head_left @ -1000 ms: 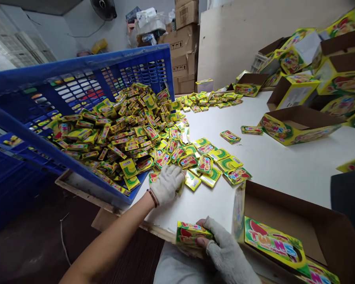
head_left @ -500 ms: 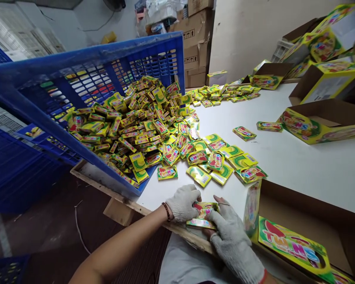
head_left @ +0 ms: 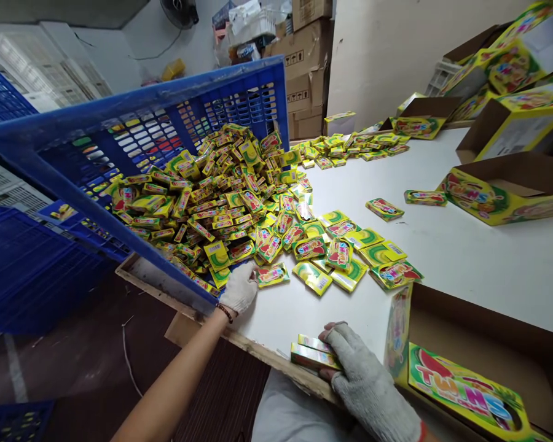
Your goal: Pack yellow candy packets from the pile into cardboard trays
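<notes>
Yellow packets [head_left: 271,274] lie loose at the crate's [head_left: 166,104] mouth; the left hand [head_left: 239,288] pinches one. Best draw it flat toward the stack [head_left: 314,354] the right hand [head_left: 350,362] clasps at the table [head_left: 465,258] edge.

Two gloved hands [head_left: 239,288], one tilted blue crate [head_left: 133,129], countless packets [head_left: 221,202]

Your left hand [head_left: 239,288] has left the stack [head_left: 314,353] and reached up to a loose packet [head_left: 271,274] at the pile's edge, centre of frame. Your right hand [head_left: 366,383] alone now holds that stack at the table's near edge.
</notes>
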`<action>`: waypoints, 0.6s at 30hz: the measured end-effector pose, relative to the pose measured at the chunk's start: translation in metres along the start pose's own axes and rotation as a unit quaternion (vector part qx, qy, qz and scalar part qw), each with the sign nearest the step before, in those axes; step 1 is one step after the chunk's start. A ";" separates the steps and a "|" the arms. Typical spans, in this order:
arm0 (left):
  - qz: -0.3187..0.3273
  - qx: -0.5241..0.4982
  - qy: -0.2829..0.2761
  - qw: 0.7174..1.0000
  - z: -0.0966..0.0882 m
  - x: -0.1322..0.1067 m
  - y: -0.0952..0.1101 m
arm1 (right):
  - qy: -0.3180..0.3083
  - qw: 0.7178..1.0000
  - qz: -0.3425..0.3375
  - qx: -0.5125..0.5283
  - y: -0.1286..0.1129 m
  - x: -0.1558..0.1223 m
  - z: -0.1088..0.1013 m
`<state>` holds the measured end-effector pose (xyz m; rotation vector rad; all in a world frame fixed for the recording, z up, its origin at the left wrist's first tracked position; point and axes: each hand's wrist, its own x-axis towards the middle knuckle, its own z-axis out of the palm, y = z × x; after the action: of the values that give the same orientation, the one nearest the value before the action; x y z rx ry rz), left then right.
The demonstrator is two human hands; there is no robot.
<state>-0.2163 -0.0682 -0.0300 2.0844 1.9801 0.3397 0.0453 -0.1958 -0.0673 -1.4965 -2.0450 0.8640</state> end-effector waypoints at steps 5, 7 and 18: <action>0.013 -0.022 0.008 1.000 0.016 -0.012 0.028 | -0.007 0.999 -0.032 -0.021 -0.004 0.009 0.001; -0.007 -0.030 0.015 0.999 0.016 -0.006 0.033 | -0.024 0.999 -0.024 -0.015 -0.008 0.012 -0.001; 0.066 -0.218 -0.094 0.969 0.018 -0.029 0.043 | 0.026 0.998 -0.048 -0.026 -0.007 0.016 0.007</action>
<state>-0.1712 -0.0996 -0.0331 1.8857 1.4995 0.5289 0.0312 -0.1833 -0.0675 -1.4184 -2.0971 0.7329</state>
